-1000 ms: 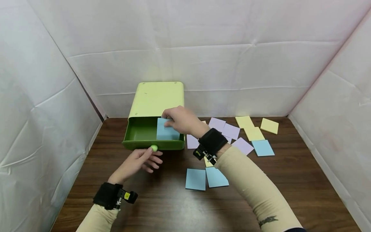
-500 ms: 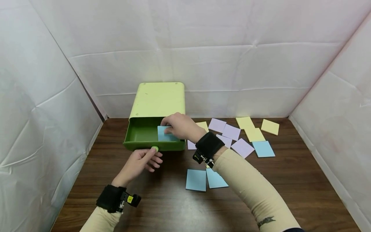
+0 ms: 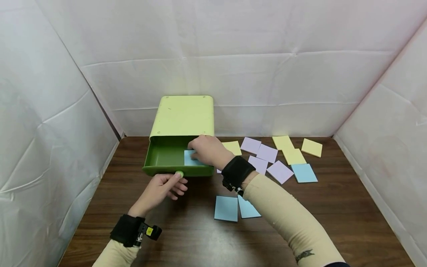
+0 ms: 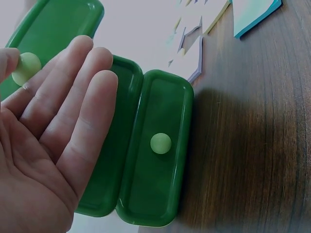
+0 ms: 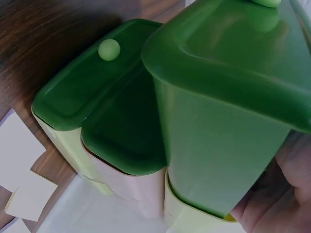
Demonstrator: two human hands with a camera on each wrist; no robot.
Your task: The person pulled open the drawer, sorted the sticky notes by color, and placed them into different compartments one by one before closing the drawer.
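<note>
Head view: nearest, two blue sticky notes (image 3: pixel 225 208) lie flat on the wooden table (image 3: pixel 186 237) under the right forearm, within easy reach. Just beyond them, the left hand (image 3: pixel 159 189) pinches the pale green knob (image 3: pixel 179 173) between thumb and fingers, its other fingers loosely extended, which holds the upper drawer (image 3: pixel 166 155) pulled out of the lime drawer box (image 3: pixel 182 115). Inside that drawer, the right hand (image 3: pixel 206 150) presses curled fingertips onto a blue sticky-note pad (image 3: pixel 189 158), seating it against the drawer's right wall. Farther right, purple, yellow and blue pads (image 3: pixel 279 154) lie scattered.
</note>
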